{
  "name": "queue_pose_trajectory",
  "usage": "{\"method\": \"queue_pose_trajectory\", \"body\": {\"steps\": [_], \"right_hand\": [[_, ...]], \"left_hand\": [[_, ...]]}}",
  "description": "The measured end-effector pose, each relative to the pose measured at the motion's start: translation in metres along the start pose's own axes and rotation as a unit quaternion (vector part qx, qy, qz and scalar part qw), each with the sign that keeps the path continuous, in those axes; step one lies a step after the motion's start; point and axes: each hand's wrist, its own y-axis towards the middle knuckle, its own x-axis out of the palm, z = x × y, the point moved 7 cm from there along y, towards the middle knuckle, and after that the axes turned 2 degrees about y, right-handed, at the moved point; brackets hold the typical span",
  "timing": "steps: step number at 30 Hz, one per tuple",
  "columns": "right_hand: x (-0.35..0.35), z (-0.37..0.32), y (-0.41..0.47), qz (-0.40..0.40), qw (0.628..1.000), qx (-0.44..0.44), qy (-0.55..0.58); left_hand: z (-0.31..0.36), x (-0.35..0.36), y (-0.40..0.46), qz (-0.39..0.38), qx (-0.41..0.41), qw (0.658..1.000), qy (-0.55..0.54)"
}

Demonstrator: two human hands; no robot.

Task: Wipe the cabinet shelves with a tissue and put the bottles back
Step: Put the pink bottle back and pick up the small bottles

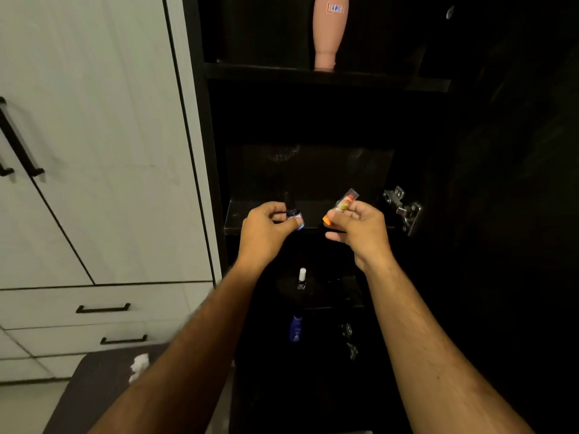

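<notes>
From the head view, the left hand (266, 228) pinches a small dark dropper bottle (293, 211), upright, cap pointing up, at the middle shelf (250, 228) front edge. The right hand (360, 227) grips an orange-capped tube (341, 205), its long axis tilted up-right. Best to set each down upright, well back from the edge.

white wardrobe doors (94, 136), black handles (18, 142), drawers (103, 308)

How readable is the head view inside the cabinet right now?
Head view: the cabinet interior is very dark, so the shelf edges barely show; the hands and the pink bottle are lit and sharp; the blue bottle lower down is dim; the white doors bend from wide-angle distortion.
</notes>
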Motion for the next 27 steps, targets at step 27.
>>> {"method": "queue_pose_trajectory", "body": {"steps": [27], "right_hand": [[0.285,0.246,-0.155,-0.269,0.934,0.169,-0.166]], "left_hand": [[-0.279,-0.262,-0.138,0.024,-0.238,0.969,0.055]]}}
